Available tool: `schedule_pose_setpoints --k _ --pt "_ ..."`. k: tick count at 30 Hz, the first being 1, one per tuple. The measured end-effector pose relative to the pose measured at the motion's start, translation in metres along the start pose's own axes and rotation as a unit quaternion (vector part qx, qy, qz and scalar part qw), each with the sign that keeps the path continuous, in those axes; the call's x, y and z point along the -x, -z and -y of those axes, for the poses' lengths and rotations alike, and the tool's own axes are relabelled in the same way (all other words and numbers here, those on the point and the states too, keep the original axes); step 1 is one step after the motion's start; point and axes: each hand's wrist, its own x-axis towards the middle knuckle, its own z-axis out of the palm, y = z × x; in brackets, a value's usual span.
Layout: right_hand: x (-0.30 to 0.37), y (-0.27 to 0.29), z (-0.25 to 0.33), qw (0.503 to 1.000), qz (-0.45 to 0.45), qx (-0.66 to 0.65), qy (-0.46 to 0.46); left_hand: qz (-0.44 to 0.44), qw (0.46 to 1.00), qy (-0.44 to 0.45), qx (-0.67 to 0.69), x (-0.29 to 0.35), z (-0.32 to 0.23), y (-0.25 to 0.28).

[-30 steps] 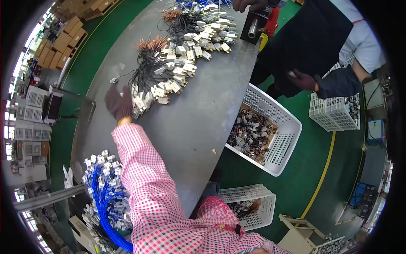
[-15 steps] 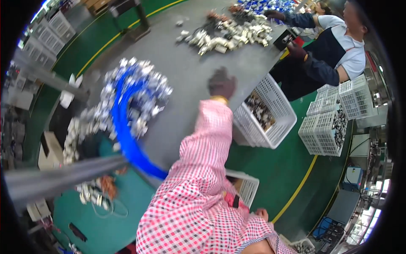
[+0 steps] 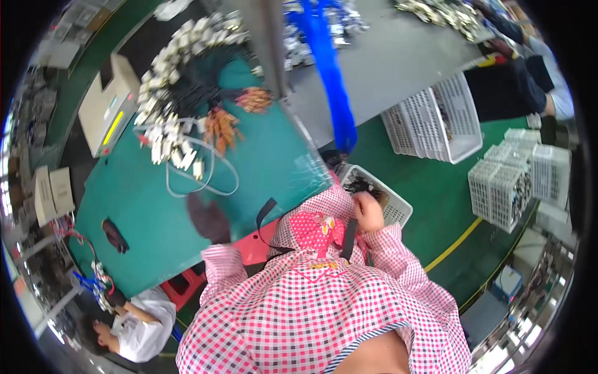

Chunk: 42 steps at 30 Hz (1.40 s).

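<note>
My left hand [image 3: 208,217], in a dark glove, is over the near part of the green table [image 3: 261,181]. Motion smears its fingers, so I cannot tell whether they hold anything. Close by lies a grey cable loop [image 3: 234,181]. Beyond it are white connectors [image 3: 177,146] on black cables, with copper-brown ends [image 3: 221,128] bunched beside them. My right hand [image 3: 369,212] is bare, its fingers curled in front of me; whatever they may hold is hidden. Right by it stands a white crate [image 3: 402,209] with dark pieces inside. A blue cable bundle [image 3: 336,93] hangs off the grey table [image 3: 398,68].
A metal post [image 3: 265,47] rises where the tables meet. On the left are a beige device [image 3: 109,106] and a dark glove [image 3: 114,235]. Stacked white crates [image 3: 458,118] stand beside a person in dark clothing [image 3: 511,87]. Another person in white [image 3: 146,324] sits at the lower left.
My left hand has drawn back from above the grey table to the green table. My view has swung left and down. My right hand has come up beside the white crate.
</note>
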Motion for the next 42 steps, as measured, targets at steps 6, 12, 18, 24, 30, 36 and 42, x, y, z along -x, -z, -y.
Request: schedule_pose_setpoints --k 6,12,18,24,30,36,42 --pt "-0.102 -0.108 0.123 0.968 0.056 -0.002 0.245 0.060 0.950 0.188 -0.240 0.022 0.141 0.041" --pt "-0.124 -0.219 0.144 0.960 -0.130 0.054 0.242 0.060 0.979 0.125 -0.150 0.019 0.150 0.027" --pt "-0.123 -0.212 0.152 0.945 -0.198 -0.057 0.255 0.031 0.990 0.071 -0.115 0.025 0.156 0.030" --pt "-0.111 -0.216 0.153 0.932 -0.187 0.032 0.309 0.070 0.985 -0.115 0.108 0.037 0.151 0.023" --pt "-0.069 -0.274 0.197 0.887 -0.210 -0.015 0.412 0.004 0.930 -0.353 0.106 -0.023 0.133 -0.006" --pt "-0.008 -0.310 0.210 0.891 -0.145 -0.020 0.430 0.095 0.954 -0.282 0.028 -0.028 0.117 -0.010" --pt "0.017 -0.343 0.224 0.918 -0.064 -0.310 0.238 0.062 0.946 -0.317 -0.005 -0.007 0.161 0.000"
